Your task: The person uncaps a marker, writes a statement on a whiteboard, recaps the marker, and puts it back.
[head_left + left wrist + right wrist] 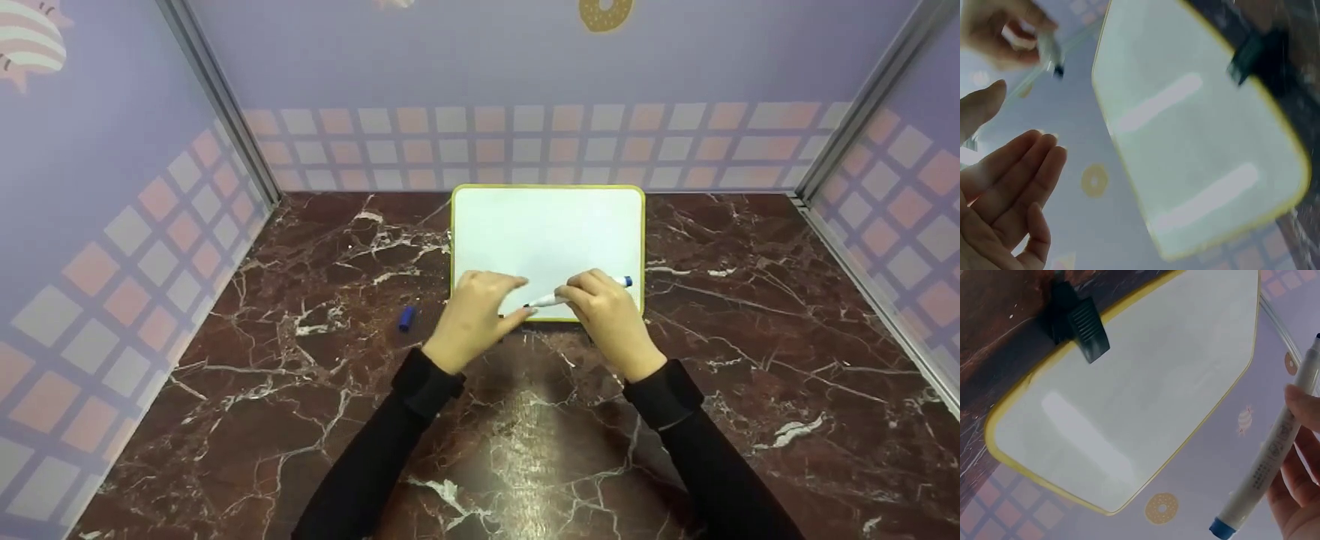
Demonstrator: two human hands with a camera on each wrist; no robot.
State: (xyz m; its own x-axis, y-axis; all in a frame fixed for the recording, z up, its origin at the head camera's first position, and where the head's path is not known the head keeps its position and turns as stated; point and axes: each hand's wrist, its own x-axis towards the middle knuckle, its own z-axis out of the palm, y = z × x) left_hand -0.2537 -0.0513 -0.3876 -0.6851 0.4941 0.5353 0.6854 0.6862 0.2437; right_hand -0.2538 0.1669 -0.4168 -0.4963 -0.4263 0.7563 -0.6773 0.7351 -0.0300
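My right hand (pixel 606 319) pinches a white marker (pixel 1266 461) with a blue end plug, between thumb and fingers. Its dark writing tip is uncapped and points left in the head view. Near that tip is my left hand (pixel 471 319), holding nothing, with thumb and fingers spread apart. In the left wrist view its fingers are extended, the little finger a bit bent, with the marker beyond them. Behind both hands stands a whiteboard (pixel 547 232) with a yellow rim; its visible surface bears no marks. A blue marker cap (pixel 406 318) lies on the table, left of my left hand.
A dark clip-like holder (pixel 1088 329) grips the whiteboard's lower edge. The marbled dark red table (pixel 315 420) is bounded by patterned lilac panels (pixel 510 67) at the back and both sides, with metal posts (pixel 225 105) at the corners.
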